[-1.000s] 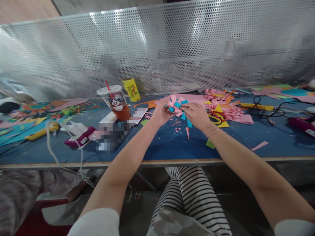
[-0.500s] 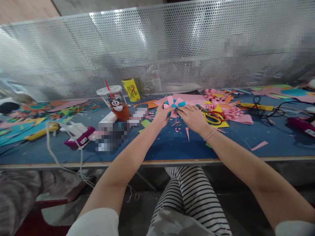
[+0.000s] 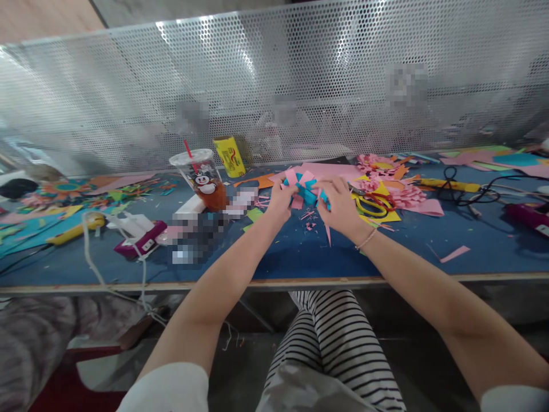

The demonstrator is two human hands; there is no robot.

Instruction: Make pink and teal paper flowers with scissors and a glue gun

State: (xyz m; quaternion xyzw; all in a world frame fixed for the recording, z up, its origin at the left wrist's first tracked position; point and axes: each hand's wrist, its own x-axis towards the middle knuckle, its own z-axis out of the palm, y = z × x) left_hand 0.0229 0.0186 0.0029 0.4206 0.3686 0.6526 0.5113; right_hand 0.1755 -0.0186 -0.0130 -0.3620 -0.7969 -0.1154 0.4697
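Note:
A paper flower (image 3: 305, 187) with blue and pink strips is between my hands, above the blue tabletop. My left hand (image 3: 282, 200) is closed on its left side, thumb towards the middle. On its right side, the curved fingers of my right hand (image 3: 338, 203) grip a blue paper petal (image 3: 325, 199). My fingers partly hide the flower. Small pink paper scraps (image 3: 309, 220) lie below it. Yellow-handled scissors (image 3: 371, 205) rest just right of my right hand, over yellow paper. Pink fringed paper flowers (image 3: 403, 191) lie beyond them.
On the left stand a plastic cup with a red straw (image 3: 206, 180) and a yellow box (image 3: 230, 157). Purple power strips (image 3: 141, 239) with cords and yellow glue guns (image 3: 77, 230) lie on both sides. A perforated metal screen (image 3: 257, 86) runs along the back.
My right hand has drawn slightly back and lifted, its fingers more curled, with a blue petal now showing at the thumb. My left hand stays nearly in place on the flower.

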